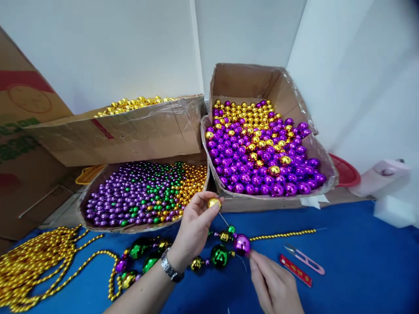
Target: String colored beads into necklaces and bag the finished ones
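Raised in front of the lower boxes, my left hand [196, 226] pinches a shiny gold bead [214, 203] between thumb and fingers. A thin thread or needle [224, 219] runs from that bead down toward a small green bead [231, 229]. My right hand [275, 281] has its thumb and finger closed at the lower right edge of a large purple bead [241, 244]; whether they also grip thread is hidden. A strand with a large green bead [219, 256] and several other mixed beads lies on the blue table, passing behind my left wrist.
A cardboard box [248, 80] holds purple and gold balls. The lower left box [85, 226] holds small beads, below another box [153, 131] of gold ones. Gold bead strings [36, 266] lie left. Pink thread snips [307, 260] and a red packet [296, 271] lie right.
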`<state>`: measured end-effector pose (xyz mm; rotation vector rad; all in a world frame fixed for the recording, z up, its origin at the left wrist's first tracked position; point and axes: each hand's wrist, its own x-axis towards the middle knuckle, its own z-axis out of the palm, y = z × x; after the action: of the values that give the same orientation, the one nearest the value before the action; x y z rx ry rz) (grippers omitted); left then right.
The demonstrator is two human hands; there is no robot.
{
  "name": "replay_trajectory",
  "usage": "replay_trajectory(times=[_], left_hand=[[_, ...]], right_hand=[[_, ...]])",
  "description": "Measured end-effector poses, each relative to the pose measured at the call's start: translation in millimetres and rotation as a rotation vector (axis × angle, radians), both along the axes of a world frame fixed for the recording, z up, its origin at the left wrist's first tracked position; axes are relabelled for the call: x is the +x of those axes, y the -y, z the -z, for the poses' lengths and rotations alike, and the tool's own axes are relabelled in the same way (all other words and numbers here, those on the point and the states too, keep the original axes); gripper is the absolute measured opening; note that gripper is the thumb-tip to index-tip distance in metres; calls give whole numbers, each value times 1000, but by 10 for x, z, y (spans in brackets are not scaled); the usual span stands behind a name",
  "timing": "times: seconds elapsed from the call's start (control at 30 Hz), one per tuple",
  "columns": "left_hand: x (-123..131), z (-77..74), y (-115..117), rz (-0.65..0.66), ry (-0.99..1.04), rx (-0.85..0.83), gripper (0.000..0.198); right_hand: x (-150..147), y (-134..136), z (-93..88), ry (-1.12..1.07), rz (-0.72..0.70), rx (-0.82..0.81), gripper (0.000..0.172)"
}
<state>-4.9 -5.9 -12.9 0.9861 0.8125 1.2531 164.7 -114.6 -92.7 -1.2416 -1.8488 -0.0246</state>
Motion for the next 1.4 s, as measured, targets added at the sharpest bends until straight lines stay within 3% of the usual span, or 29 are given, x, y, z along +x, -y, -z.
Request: replay_trajectory(times=[0.17,0.4,0.7,0.93,1.07,1.17,1.27,1.4], left_hand=[[32,56,63,-28,-243,249,28],[68,105,181,75,0,-50,26],[-12,212,167,14,-65,-53,40],[-51,259,243,36,-81,-83,39],[-91,251,250,-3,-68,-88,39],[-112,252,282,3,-105,-65,38],[-145,222,344,84,-160,-50,37],[-313,81,317,218,-266,43,40]], right_hand=[[7,-17,44,89,62,16,24],[-58,-38,15,-67,68,-159,17],[-20,-15,178,-55,-65,-360,30],[-68,-12,97,-351,-25,-482,19],[-139,-19,125,-594,-151,-698,22],[-241,-48,194,-938,-100,-794,34],[-339,-90,231,-1229,-44,-789,45],[-349,-123,220,-1360,-105,-863,49]])
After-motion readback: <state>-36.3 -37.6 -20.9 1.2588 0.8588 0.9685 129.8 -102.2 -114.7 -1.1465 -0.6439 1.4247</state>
